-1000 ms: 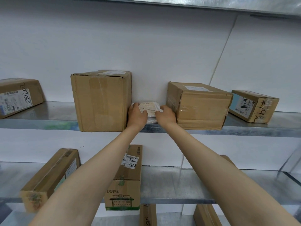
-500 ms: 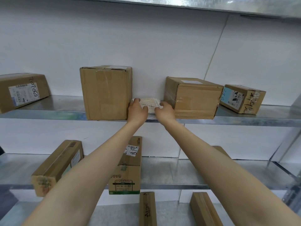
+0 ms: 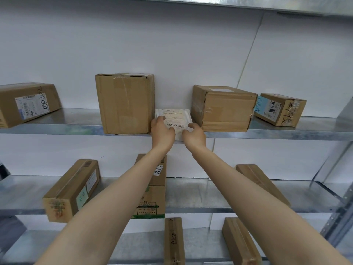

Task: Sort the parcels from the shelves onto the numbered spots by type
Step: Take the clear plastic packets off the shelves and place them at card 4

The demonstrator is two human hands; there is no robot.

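A flat white parcel with a barcode label sits tilted up at the front edge of the upper metal shelf, between a tall cardboard box and a wider cardboard box. My left hand grips the parcel's left side with fingers curled over its face. My right hand holds its lower right edge. The parcel's bottom is hidden behind my hands.
More cardboard boxes stand on the upper shelf at far left and far right. The middle shelf carries several boxes, among them one at left and one in the centre. Two narrow boxes lie below.
The white parcel has been drawn forward and tipped up toward me, so its label now shows. Both hands slid with it toward the shelf's front edge. The view shifted downward and rightward a little.
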